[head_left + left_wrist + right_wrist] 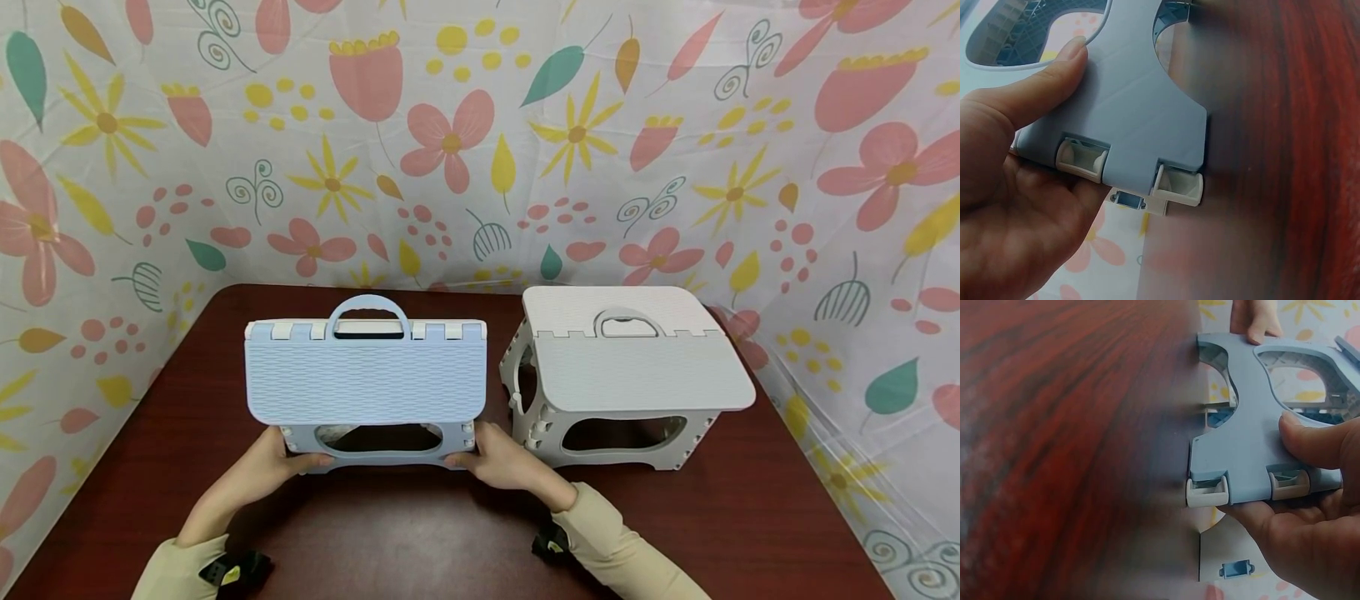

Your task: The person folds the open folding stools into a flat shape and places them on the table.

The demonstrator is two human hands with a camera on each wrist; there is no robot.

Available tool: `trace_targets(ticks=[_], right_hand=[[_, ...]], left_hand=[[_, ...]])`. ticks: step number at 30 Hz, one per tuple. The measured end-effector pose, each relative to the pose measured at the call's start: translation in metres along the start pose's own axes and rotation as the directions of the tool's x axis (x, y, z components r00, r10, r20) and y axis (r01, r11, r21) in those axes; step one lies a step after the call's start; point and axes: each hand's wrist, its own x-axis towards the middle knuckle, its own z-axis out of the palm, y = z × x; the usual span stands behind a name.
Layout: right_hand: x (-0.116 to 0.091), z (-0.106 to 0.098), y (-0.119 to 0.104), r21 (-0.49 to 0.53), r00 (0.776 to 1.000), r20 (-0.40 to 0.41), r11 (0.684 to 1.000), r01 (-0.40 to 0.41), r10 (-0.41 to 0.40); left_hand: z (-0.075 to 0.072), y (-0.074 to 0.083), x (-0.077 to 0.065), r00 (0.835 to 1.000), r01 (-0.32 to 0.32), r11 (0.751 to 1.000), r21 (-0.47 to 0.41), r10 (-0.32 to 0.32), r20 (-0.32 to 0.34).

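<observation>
A light-blue folding step stool (367, 379) stands left of centre on the table, its woven-textured front top panel sloping toward me and its arched carry handle (369, 302) sticking up at the back. My left hand (258, 471) grips the lower left of its front leg panel, thumb on the face and fingers around behind the side. At the opposite corner my right hand (506, 461) holds the same panel in a mirrored way. Both wrist views show each thumb beside the oval cutout and white hinge pieces (1179, 185) along the panel's edge. The fingertips behind are partly hidden.
To the right stands an unfolded white folding step stool (645, 371), its top flat, close to my right hand. Both stools rest on a dark red-brown wood table (420, 533). A flower-patterned cloth (480, 150) hangs around the back and sides.
</observation>
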Motion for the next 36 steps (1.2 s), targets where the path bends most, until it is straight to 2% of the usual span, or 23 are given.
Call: trace_targets(ticks=[12,22,33,36], right_hand=[[-0.001,0.002,0.000,0.020,0.999,-0.006,0.999,-0.035,0.035],[-0.002,0.002,-0.001,-0.014,0.999,-0.029,1.000,-0.026,0.025],[-0.005,0.003,-0.008,-0.090,0.988,-0.148,0.995,-0.052,0.039],[-0.007,0.003,-0.011,-0.090,0.983,-0.181,0.994,-0.058,0.041]], left_hand=[[-0.001,0.000,0.000,1.000,0.006,1.000,0.005,-0.006,0.011],[-0.003,0.002,0.001,1.000,0.003,0.999,0.043,-0.003,0.010],[-0.006,0.000,0.001,0.999,0.035,0.997,0.065,-0.033,-0.030],[-0.008,0.001,-0.001,0.997,0.072,0.996,0.049,-0.071,-0.019]])
